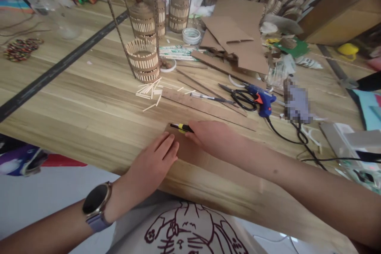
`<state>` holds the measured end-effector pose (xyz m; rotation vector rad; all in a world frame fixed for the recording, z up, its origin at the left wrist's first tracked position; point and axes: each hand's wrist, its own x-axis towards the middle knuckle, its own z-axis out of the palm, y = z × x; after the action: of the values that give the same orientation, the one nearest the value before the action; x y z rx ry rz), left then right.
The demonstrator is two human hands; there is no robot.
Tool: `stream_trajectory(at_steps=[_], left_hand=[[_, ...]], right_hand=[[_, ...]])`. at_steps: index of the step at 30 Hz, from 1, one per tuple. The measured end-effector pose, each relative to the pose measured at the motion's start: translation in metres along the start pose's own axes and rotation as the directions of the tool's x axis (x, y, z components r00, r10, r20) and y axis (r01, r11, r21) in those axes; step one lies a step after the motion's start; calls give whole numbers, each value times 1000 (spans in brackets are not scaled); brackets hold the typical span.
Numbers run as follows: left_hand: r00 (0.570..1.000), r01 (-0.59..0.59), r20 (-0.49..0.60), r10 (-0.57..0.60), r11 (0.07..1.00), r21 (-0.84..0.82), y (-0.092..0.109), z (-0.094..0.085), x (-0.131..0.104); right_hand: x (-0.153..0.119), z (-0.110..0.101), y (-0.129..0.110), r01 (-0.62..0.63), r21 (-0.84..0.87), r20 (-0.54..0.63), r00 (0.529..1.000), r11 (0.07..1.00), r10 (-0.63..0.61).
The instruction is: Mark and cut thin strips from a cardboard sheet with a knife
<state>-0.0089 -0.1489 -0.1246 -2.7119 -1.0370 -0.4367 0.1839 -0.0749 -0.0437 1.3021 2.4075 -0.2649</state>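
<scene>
My right hand (205,134) is closed around a black and yellow cutter (182,127), its tip pointing left over a brown cardboard piece (193,151) near the table's front edge. Just left of it, my left hand (159,156) lies flat with its fingers stretched on the left end of that cardboard. The two hands are close together but apart. Beyond them lie a long cardboard strip (208,110), a pen (208,97) and several short pale sticks (149,90).
A stick-and-cardboard lantern (144,61) in a frame stands behind the sticks. Black scissors (244,100) and a blue glue gun (263,101) with a trailing cord lie to the right. Cardboard sheets (232,27) fill the back, and a dark metal bar (62,65) crosses the left.
</scene>
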Motion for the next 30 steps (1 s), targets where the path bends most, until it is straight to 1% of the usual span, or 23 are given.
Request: stream_trajectory(at_steps=[3,6,10,13,17,19,21,22,23,25,26,28,30], left_hand=[[999,28,17,-27,999,-23,1,2,-1],[998,58,41,-56,998,-39,3,4,-4],[994,107,38,-106,994,-32,8,6,-7],[993,116,27,-116,993,-26,10,6,-7],[993,111,50,-110,994,-15,9,4,-4],[993,108,57,-107,994,-1,9,3,-2],[994,100,51,-100,995,11,8,2,-1],[994,101,46,-102,995,14,9,2,-1],[993,105,43,-106,994,15,9,2,-1],[993,111,46,-112,994,14,10,3,-1],[992,114,49,-114,993,12,10,3,-2],[992,119,45,-119,993,10,11,3,-2],[993,118,29,-118,993,17,11,2,-1]], right_hand=[[9,7,-1,34,-41,-17,999,999,-35],[13,12,-1,44,-46,-28,999,998,-45],[13,10,-2,38,-54,-10,999,998,-39],[10,0,-7,60,-93,30,998,994,-57],[8,-25,-19,105,-182,135,987,978,-81],[8,-36,-25,107,-197,163,984,975,-75],[7,-42,-28,101,-200,177,982,974,-66],[6,-42,-27,108,-203,184,980,973,-70],[4,-40,-25,119,-209,187,979,971,-80],[0,-28,-16,153,-221,159,980,963,-119],[-3,-20,-10,158,-234,130,983,959,-130],[-10,-2,3,186,-254,35,982,949,-183],[-20,14,15,200,-260,-1,978,945,-207]])
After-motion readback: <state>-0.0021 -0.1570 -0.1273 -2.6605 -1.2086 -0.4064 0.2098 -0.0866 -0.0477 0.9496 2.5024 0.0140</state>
